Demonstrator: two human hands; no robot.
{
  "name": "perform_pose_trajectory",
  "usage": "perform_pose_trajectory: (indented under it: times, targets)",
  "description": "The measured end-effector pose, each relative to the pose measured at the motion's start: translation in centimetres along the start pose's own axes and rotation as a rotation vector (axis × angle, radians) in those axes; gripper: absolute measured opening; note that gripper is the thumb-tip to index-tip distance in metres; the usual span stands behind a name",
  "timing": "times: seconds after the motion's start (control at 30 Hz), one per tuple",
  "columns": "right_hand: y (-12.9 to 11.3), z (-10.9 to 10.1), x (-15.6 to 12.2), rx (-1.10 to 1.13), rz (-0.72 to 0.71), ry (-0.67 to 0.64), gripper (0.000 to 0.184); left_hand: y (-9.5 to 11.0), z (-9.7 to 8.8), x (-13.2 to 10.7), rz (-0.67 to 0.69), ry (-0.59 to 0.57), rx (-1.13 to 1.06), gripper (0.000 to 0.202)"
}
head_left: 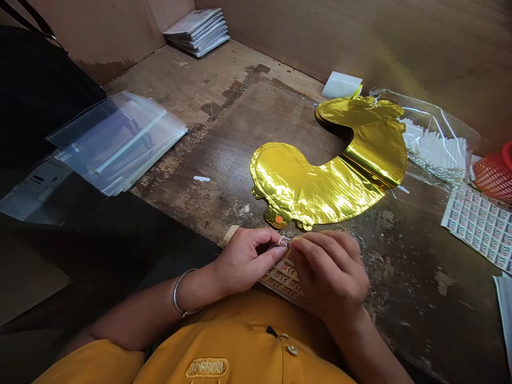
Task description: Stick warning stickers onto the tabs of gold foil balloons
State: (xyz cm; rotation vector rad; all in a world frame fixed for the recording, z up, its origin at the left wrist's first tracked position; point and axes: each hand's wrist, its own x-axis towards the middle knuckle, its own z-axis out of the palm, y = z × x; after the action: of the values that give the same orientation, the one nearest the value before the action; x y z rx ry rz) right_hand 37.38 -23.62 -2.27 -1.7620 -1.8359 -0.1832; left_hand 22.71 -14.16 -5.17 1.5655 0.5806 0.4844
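Note:
A sheet of small printed stickers (pixel 283 280) with CE marks lies close to my body at the table's front edge. My left hand (pixel 244 262) pinches the upper corner of this sheet between thumb and forefinger; a small sticker with a red symbol shows there. Fingertips of my right hand (pixel 334 272) are closed at the same corner, and what they grip is hidden. Just beyond both hands lies a flat gold foil balloon (pixel 316 186), curved and folded, with tabs along its edge and an orange dot on one tab.
Clear plastic sleeves (pixel 124 141) lie at the left. A stack of flat packets (pixel 198 32) sits in the back corner. On the right are a plastic bag of white sticks (pixel 436 146), a red basket (pixel 496 170) and another sticker sheet (pixel 480 224). Wooden walls bound the table.

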Motion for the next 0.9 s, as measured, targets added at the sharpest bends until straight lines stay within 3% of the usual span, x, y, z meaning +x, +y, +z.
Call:
perform_pose_trajectory:
  times: [0.17,0.37,0.53,0.63,0.77,0.9]
  targets:
    - [0.1,0.3,-0.4,-0.079,-0.082,0.021,0.022,0.3,0.1,-0.1,-0.066,0.015,0.009,0.016]
    - [-0.3,0.3,-0.6,-0.054,-0.122,-0.020,0.026,0.6,0.3,0.3,-0.228,0.062,-0.140,0.011]
    - [-0.9,-0.1,0.2,0.093,-0.016,-0.048,0.020,0.6,0.2,0.4,-0.298,-0.004,-0.184,0.010]
    - [-1.0,-1.4,0.8,0.237,0.071,-0.123,0.015,0.3,-0.3,0.1,-0.201,-0.049,-0.063,0.013]
    - [0.7,-3.0,2.0,0.415,0.260,-0.105,0.010,-0.2,-1.3,0.0,0.104,0.010,0.275,0.012]
    - [4.1,-1.2,3.7,0.322,0.389,-0.045,0.003,-0.9,-1.7,0.6,0.437,-0.014,0.626,0.011]
